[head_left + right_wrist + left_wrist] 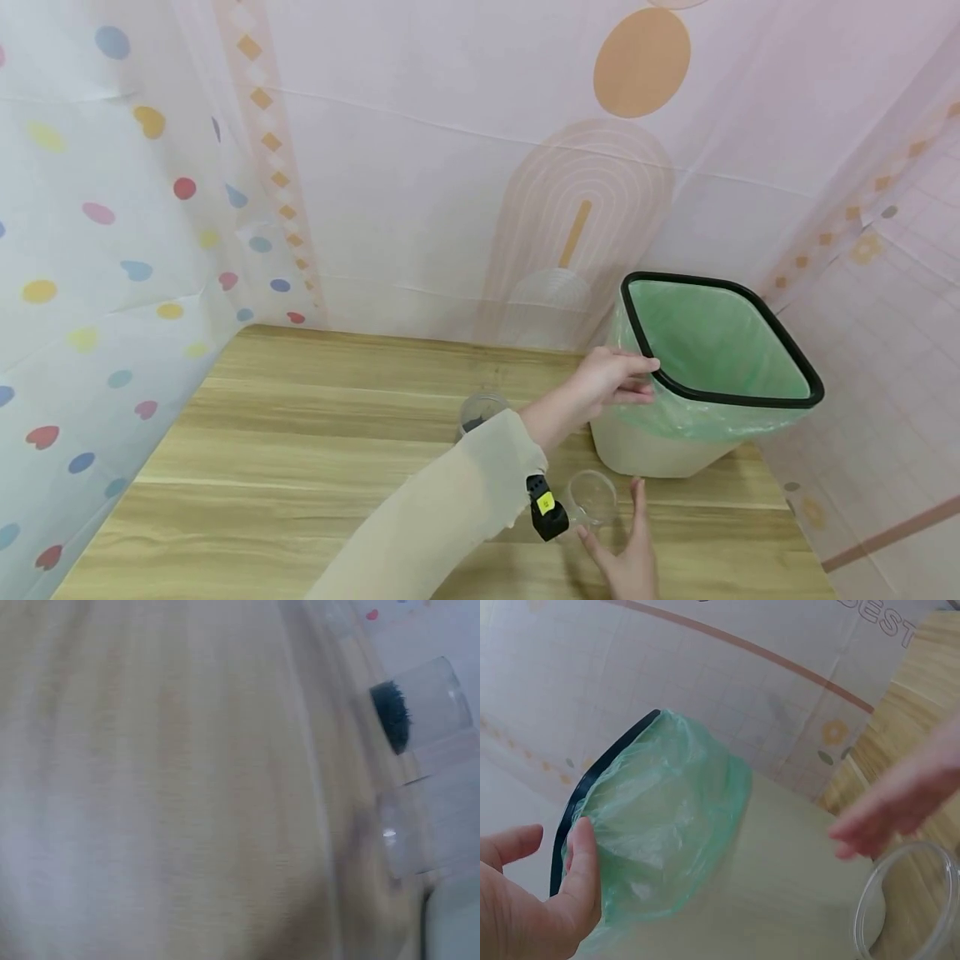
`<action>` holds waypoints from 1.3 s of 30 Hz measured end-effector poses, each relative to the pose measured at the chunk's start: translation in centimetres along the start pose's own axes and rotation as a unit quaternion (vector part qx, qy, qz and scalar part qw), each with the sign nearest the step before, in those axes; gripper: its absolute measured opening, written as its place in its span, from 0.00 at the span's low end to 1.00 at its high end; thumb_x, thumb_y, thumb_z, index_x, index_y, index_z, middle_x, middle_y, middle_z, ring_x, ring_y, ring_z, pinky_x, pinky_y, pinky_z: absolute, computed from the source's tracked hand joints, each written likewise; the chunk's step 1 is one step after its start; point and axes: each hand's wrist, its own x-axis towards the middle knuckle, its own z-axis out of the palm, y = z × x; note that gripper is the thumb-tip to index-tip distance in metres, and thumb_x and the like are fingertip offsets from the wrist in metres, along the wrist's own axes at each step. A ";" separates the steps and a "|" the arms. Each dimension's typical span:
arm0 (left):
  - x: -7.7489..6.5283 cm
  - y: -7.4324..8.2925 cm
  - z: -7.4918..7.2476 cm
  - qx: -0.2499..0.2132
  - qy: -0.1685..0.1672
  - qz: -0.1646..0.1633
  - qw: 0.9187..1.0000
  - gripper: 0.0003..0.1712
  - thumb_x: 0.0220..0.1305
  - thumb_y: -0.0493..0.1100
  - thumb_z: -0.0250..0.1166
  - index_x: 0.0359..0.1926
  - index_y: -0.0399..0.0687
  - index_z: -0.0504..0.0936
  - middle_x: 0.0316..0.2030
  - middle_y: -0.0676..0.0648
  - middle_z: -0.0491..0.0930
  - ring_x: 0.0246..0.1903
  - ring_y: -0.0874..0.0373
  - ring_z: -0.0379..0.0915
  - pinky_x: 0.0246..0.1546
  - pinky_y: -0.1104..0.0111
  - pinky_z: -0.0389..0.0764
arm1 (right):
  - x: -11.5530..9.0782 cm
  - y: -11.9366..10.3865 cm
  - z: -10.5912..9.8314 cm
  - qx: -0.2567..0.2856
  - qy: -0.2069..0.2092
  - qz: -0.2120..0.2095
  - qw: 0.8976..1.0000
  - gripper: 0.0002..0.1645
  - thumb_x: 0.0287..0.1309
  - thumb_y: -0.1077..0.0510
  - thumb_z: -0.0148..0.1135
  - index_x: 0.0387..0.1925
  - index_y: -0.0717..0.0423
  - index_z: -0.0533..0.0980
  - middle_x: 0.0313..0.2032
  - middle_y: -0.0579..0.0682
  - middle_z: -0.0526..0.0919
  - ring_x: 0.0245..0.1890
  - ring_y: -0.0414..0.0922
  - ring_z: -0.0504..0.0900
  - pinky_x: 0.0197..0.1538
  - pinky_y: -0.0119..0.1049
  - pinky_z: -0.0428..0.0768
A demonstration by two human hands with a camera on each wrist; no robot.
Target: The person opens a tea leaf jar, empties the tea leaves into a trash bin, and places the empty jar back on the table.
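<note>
A pale waste bin (652,454) with a black rim (780,329) wears a green plastic liner bag (720,333), folded over its outside. My left hand (618,379) is at the rim's near left corner. In the left wrist view, the thumb and fingers (583,862) of that hand stand apart on either side of the black rim. My right hand (630,554), blurred in the left wrist view, has its thumb and a finger spread beside a clear cup (592,497) in front of the bin. The right wrist view shows no part of the right hand.
A second clear cup (480,408), partly hidden behind the left sleeve, holds dark material (391,718) at its bottom. The bin stands at the right end of the wooden table (322,442). Patterned cloths (390,167) hang behind and at both sides.
</note>
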 end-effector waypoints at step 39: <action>-4.6 -0.6 -10.6 0.609 -0.040 0.185 0.770 0.36 0.59 0.50 0.66 0.64 0.41 0.66 0.60 0.44 0.69 0.60 0.49 0.63 0.59 0.57 0.68 | 1.0 -8.4 4.5 0.083 -0.098 -0.096 0.987 0.57 0.50 0.58 0.69 0.72 0.53 0.43 0.71 0.56 0.46 0.69 0.59 0.46 0.67 0.60 0.48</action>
